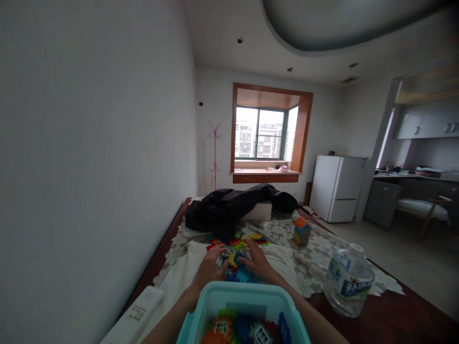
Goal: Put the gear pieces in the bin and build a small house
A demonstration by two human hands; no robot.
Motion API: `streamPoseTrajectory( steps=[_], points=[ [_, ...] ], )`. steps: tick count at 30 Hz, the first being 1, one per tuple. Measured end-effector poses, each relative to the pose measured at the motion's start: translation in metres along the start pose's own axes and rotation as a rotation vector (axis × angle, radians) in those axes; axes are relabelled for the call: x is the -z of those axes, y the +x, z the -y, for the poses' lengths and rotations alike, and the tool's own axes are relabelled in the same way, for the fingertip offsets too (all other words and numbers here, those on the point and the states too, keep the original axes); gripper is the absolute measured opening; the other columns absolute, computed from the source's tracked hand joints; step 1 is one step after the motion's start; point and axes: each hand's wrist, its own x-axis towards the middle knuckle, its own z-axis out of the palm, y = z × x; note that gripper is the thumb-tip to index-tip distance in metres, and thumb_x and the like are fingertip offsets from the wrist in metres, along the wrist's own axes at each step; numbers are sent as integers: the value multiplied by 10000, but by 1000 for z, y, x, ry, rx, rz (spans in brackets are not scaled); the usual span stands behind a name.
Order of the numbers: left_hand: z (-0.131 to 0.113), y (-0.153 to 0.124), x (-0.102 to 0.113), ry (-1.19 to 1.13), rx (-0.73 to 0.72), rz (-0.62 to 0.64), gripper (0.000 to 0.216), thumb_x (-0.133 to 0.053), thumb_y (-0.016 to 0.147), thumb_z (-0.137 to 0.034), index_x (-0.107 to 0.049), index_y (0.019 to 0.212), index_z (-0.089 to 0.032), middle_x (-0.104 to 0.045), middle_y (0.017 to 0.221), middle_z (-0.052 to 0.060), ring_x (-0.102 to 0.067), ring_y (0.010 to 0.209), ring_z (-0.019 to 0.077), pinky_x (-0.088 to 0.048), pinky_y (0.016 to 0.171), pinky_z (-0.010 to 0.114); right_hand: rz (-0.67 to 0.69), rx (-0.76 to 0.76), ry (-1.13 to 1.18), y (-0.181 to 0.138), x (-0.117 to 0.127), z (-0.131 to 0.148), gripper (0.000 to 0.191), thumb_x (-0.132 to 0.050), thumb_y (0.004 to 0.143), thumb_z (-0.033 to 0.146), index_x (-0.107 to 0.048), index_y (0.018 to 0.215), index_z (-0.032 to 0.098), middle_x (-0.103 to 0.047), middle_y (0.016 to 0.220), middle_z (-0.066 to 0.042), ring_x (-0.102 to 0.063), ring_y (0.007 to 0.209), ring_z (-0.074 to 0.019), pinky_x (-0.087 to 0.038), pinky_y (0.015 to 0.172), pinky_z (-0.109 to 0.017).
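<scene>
A heap of colourful plastic building pieces lies on a pale cloth on the table. My left hand rests at the heap's left side, fingers bent onto the pieces. My right hand lies on the right side of the heap, fingers stretched forward over the pieces. Whether either hand grips a piece is hidden. Just in front of me stands a turquoise plastic box holding several more colourful pieces.
A clear water bottle stands at the right. A small block house sits further back on the lace tablecloth. A black jacket covers the far end. A white remote lies at the left by the wall.
</scene>
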Motion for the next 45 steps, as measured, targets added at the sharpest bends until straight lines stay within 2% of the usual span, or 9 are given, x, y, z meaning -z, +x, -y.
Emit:
streamPoseTrajectory(
  steps=[3, 9, 14, 18, 24, 29, 37, 42, 45],
  points=[
    [2, 1, -1, 24, 100, -61, 522, -645, 896, -333, -679, 1407, -237, -699, 1453, 140, -562, 1457, 349, -393, 1265, 557, 112, 81, -88, -10, -6, 0, 535, -756, 905, 438, -672, 1423, 335, -626, 1522, -123, -495, 1465, -412, -338, 1243, -608],
    [3, 0, 0, 212, 166, -68, 515, -653, 902, -335, -656, 1412, -258, -656, 1524, 118, -477, 1536, 328, -340, 1292, 511, 145, 126, -100, -12, 5, 15, 166, -662, 973, 327, -790, 1074, 297, -741, 1119, -111, -650, 1116, -360, -485, 1023, -518],
    [6, 2, -1, 236, 176, -49, 501, -626, 923, -329, -654, 1418, -257, -675, 1500, 108, -513, 1506, 329, -345, 1278, 507, 175, 94, -224, -15, 5, 16, 394, -677, 994, 408, -693, 1338, 218, -682, 1331, -150, -612, 1219, -342, -453, 1089, -486],
    [1, 0, 1, 225, 165, -25, 435, -601, 939, -299, -691, 1363, -253, -740, 1397, 106, -618, 1384, 313, -406, 1221, 476, 250, 100, -287, -17, 7, 22, 518, -791, 904, 502, -702, 1339, 234, -678, 1383, -137, -594, 1277, -366, -406, 1146, -530],
    [4, -1, 1, 34, 230, -28, 391, -480, 993, -266, -688, 1319, -208, -787, 1300, 116, -758, 1117, 249, -548, 1005, 356, 158, 71, 17, -18, 12, 22, 214, -739, 899, 387, -740, 1104, 328, -701, 1129, -90, -653, 1039, -320, -524, 946, -471],
    [5, 1, 0, 10, 239, -47, 396, -528, 965, -304, -695, 1303, -183, -769, 1327, 131, -737, 1168, 257, -535, 1063, 361, 67, -2, 234, -14, 11, 12, 96, -694, 882, 352, -734, 963, 321, -700, 1013, -90, -632, 969, -329, -516, 925, -501],
    [5, 0, 1, 61, 311, -19, 424, -455, 1018, -366, -690, 1330, -200, -766, 1338, 139, -688, 1273, 277, -502, 1105, 372, 291, -124, 414, -14, 29, 7, 380, -717, 755, 291, -726, 1129, 226, -744, 1126, -59, -652, 861, -218, -550, 820, -363],
    [11, 5, 4, 18, 307, 27, 430, -573, 966, -462, -698, 1268, -182, -785, 1285, 134, -748, 1138, 270, -562, 996, 344, 99, -191, 427, -9, 33, 13, 269, -727, 790, 382, -723, 1018, 240, -737, 1095, -79, -665, 1003, -283, -552, 925, -422],
    [14, 6, 4, 35, 298, 39, 539, -692, 877, -542, -691, 1271, -174, -792, 1230, 131, -748, 1104, 293, -563, 975, 360, 23, -209, 585, -4, 41, 25, 296, -751, 817, 471, -712, 1008, 248, -722, 1060, -72, -665, 982, -272, -559, 903, -414]
  ],
)
